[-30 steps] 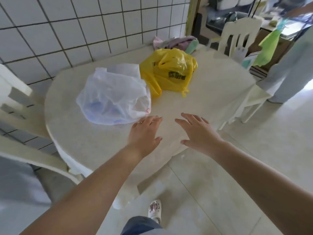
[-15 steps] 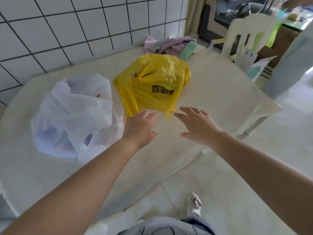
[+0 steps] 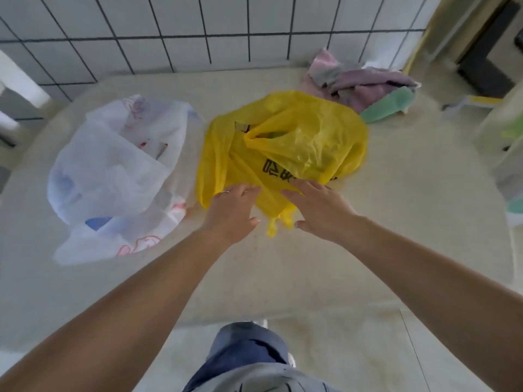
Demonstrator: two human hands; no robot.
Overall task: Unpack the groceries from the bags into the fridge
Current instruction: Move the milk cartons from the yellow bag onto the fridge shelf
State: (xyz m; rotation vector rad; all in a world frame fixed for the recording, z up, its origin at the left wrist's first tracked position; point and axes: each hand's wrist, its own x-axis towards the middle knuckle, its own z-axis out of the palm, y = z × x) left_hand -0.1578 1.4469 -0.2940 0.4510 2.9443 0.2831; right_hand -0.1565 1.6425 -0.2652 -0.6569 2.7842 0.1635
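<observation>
1. The yellow bag [image 3: 285,154] lies on the pale surface [image 3: 396,222], just beside the white bag [image 3: 119,176] on its left.
2. The left hand [image 3: 233,212] and the right hand [image 3: 319,209] reach over the yellow bag's near edge, fingers straight and spread, fingertips touching the plastic, gripping nothing.
3. A pile of cloths [image 3: 359,83] sits behind the bag, near the tiled wall [image 3: 198,29].

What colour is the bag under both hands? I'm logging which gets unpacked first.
Yellow bag with black print, clearest in the head view.
</observation>
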